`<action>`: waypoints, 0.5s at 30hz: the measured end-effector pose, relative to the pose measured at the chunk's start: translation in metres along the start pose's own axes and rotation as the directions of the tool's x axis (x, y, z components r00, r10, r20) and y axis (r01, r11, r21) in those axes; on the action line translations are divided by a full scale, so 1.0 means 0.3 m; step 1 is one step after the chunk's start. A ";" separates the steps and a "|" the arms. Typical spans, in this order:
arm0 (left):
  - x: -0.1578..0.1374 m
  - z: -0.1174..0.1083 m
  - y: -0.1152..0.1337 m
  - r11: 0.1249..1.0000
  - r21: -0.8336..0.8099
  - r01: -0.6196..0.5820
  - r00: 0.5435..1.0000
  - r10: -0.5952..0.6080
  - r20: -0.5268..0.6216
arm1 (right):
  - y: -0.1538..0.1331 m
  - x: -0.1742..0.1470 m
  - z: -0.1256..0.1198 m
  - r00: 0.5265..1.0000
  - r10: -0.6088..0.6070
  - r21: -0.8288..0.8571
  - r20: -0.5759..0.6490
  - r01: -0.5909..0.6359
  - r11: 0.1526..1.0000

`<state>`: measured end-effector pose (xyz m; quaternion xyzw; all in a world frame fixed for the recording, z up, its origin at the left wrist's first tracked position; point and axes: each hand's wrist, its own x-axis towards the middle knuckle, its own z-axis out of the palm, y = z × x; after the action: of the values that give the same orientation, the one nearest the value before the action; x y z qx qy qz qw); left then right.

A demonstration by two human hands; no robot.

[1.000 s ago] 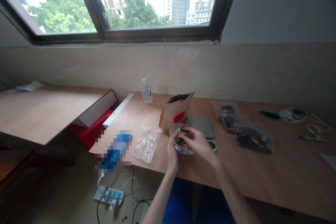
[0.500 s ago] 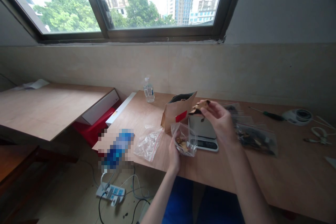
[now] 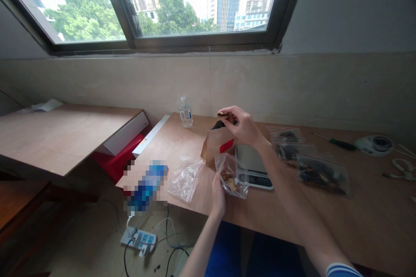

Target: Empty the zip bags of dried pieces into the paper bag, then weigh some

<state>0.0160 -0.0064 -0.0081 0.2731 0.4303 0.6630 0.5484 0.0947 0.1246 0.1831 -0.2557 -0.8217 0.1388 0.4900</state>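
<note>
My left hand (image 3: 219, 197) grips a clear plastic bag (image 3: 240, 188) by its left side, near the table's front edge. Several brown dried pieces (image 3: 229, 180) lie inside it. Pinched in my right hand (image 3: 239, 122) is a curled, dark-edged brown dried piece (image 3: 224, 115), held over the mouth of a paper bag (image 3: 214, 140). That bag stands upright, kraft brown with a red label and a dark inside; my right hand hides part of its opening. Behind the plastic bag sits a flat digital scale (image 3: 250, 159), partly covered by my right forearm.
Left of my hands lie crumpled clear bags (image 3: 185, 179) and a pixelated blue item (image 3: 146, 186). A water bottle (image 3: 186, 112) stands at the back. Filled zip bags (image 3: 323, 175), a screwdriver (image 3: 342, 143) and a white camera-like device (image 3: 373, 145) are on the right. A power strip (image 3: 139, 240) lies below.
My right hand has moved left and up with the dried piece, from above the scale to over the paper bag's mouth. My left hand still holds the plastic bag in nearly the same place.
</note>
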 end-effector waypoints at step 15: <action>-0.006 0.007 0.011 1.000 0.026 -0.012 0.999 0.013 -0.046 | 0.020 -0.042 0.041 0.998 -0.043 0.074 0.052 0.039 0.996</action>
<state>0.0164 -0.0075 -0.0040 0.2675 0.4497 0.6669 0.5305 0.0907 0.1228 0.1650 -0.2167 -0.8342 0.1654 0.4794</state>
